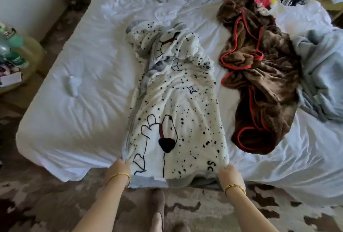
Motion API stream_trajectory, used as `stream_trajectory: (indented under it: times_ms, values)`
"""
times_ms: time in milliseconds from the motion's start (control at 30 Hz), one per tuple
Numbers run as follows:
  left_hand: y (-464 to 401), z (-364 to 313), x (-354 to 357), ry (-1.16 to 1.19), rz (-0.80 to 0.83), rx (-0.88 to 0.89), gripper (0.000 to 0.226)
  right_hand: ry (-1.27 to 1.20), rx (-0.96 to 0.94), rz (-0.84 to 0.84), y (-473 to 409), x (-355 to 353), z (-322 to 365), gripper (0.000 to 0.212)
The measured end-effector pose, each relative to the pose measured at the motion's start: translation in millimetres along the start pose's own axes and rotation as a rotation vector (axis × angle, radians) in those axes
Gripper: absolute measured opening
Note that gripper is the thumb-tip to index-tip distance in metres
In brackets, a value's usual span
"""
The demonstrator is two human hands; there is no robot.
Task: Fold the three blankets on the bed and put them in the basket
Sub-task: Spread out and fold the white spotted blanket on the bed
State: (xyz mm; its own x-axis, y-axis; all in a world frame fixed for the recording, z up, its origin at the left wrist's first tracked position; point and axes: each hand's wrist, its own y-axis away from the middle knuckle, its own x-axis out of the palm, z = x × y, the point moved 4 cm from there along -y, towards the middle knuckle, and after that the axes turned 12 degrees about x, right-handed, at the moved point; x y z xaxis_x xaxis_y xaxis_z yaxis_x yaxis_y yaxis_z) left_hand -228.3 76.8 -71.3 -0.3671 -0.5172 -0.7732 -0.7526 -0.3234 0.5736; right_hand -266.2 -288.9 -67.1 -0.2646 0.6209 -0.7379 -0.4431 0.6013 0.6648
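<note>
The spotted blanket point(174, 105) lies lengthwise down the middle of the bed point(78, 87), its near end drawn to the foot edge and its far end bunched in a heap. The left hand point(121, 166) pinches the near left corner and the right hand point(229, 173) pinches the near right corner, each grip clamped on fleece, so the near edge is held taut between them; this looks like a pull to flatten the cloth before the first fold. The near half is fairly smooth, with the drawn dog face showing, while the far half is rumpled and will likely need a shake or a tug to lie flat. The brown blanket point(259, 61), edged in red, lies crumpled just beside it on the right, apart from it, not yet folded. A pale blue blanket point(323, 68) is heaped at the right edge of the bed, touching the brown one. No basket shows in this view, so the folding seems to be at its start, with all three blankets on the bed.
</note>
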Motion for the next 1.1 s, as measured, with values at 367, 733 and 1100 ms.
stream_trajectory:
  times_ms: [367, 733, 1100]
  values:
    - [-10, 21, 46, -0.106, 0.133, -0.134, 0.045, 0.310, 0.155, 0.068, -29, 49, -38, 0.049]
    - [-86, -96, -41, 0.104, -0.120, 0.245, 0.050, 0.092, -0.375, -0.118, -17, 19, 132, 0.051]
    - [-272, -187, -124, 0.255, -0.004, 0.347, 0.051, 0.076, -0.622, -0.091, -60, 0, 398, 0.053]
